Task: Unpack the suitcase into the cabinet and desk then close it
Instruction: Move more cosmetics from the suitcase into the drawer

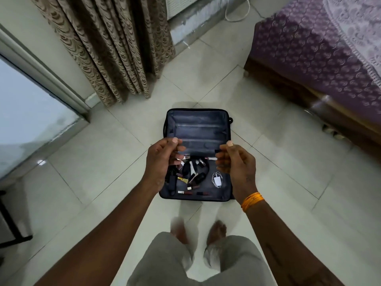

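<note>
Suitcase (198, 129) lying open on floor, one white charger (217, 180) showing inside; two hands, left hand (162, 159) and right hand (235, 162), hovering loosely curled, grasping nothing.

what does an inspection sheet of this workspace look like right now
surface: pale tiled floor
job's things: suitcase lies open, small items in near half, far half bare
clutter: nothing seen
grippers: left hand and right hand above suitcase, fingers curled, hold unclear
cables: white charger with coiled cord in suitcase; white cable by far wall
surroundings: curtain, bed, glass door
</note>
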